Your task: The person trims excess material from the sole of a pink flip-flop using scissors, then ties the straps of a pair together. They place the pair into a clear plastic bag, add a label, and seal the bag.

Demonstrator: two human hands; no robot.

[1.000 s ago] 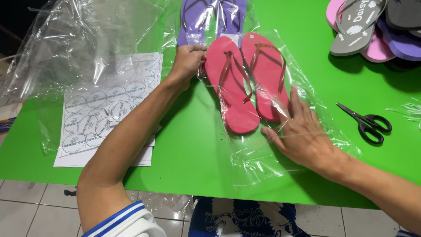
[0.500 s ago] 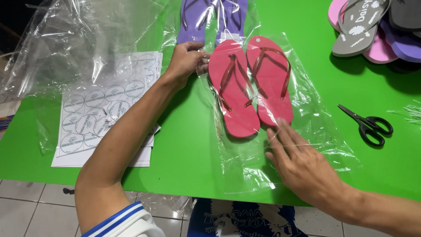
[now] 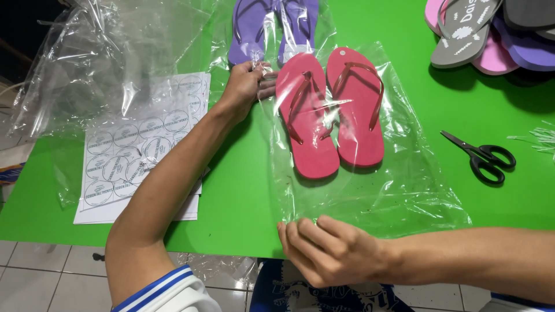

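The pair of red flip-flops (image 3: 329,112) lies side by side, soles down, inside a clear plastic bag (image 3: 404,190) spread flat on the green table (image 3: 243,190). The sandals sit toward the far end of the bag, toes pointing away from me, and the near half of the bag is bare film with creases catching the light.

My left hand (image 3: 245,86) is at the bag's far left corner, just beside the left sandal's toe, fingers closed and pinching the plastic there. My right hand (image 3: 329,251) is at the near edge of the table, fingers curled together and gripping the bag's near edge, where the film bunches a little under my fingertips (image 3: 289,234).

Just beyond the red pair, a pair of purple flip-flops (image 3: 272,29) lies in its own clear wrapping, close to my left hand. To the left of my forearm is a white sheet of round stickers (image 3: 139,150), partly covered by a loose heap of clear plastic bags (image 3: 110,63) at the table's far left corner. To the right of the bag, well apart from it, black-handled scissors (image 3: 483,156) lie flat on the table. At the far right corner is a pile of loose flip-flops (image 3: 491,32) in grey, pink and purple. Pale floor tiles (image 3: 52,271) show below the table edge.
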